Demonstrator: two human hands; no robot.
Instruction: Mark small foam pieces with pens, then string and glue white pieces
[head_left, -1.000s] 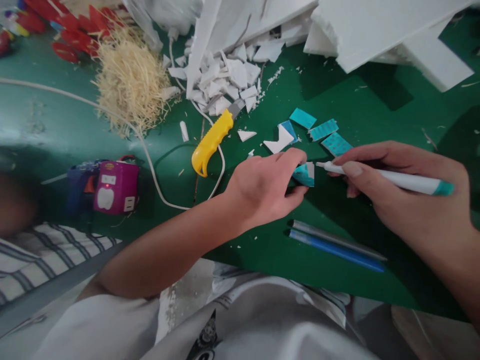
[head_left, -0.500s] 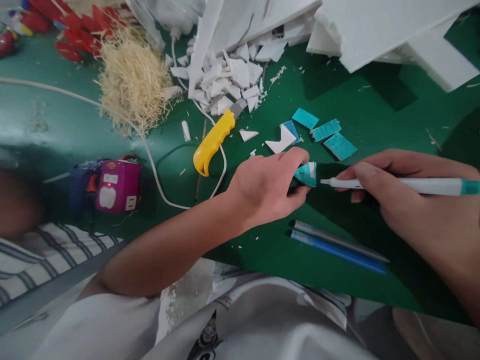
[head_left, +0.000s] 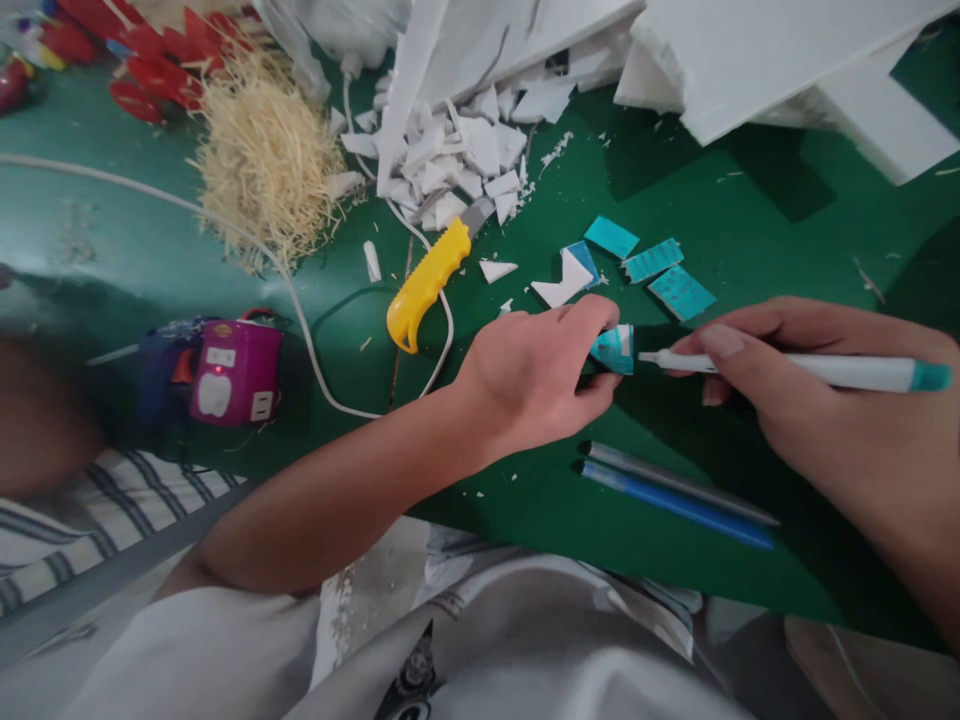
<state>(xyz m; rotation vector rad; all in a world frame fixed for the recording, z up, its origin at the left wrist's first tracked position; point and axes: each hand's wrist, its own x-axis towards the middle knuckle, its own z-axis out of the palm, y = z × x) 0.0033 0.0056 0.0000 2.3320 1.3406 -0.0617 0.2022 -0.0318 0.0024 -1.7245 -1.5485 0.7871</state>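
Your left hand [head_left: 536, 375] was closed in a pinch around a small teal-coloured foam piece [head_left: 618, 352], its fingers curled over one end so that only the coloured face and a pale edge showed. Your right hand [head_left: 817, 410] gripped a white marker [head_left: 847, 370] with a teal end, low on the barrel, its tip just beside the piece but apart from it. The piece sat in front of you, near the middle of the green table [head_left: 540, 510], between your hands. It was likely very light and fairly stiff, yet easy to dent or snap, so a gentle pinch on its edges suited it best; fresh ink could have made the face slick. The marker was probably light, rigid and smooth, best taken near the tip. Beyond your fingers lay three loose teal pieces [head_left: 652, 260], and a yellow-handled cutter [head_left: 427, 285] rested by a heap of white foam scraps [head_left: 476, 150]. As for containers, what looked like a clear plastic bag [head_left: 334, 30] was at the top edge; whatever it held was too unclear to name.
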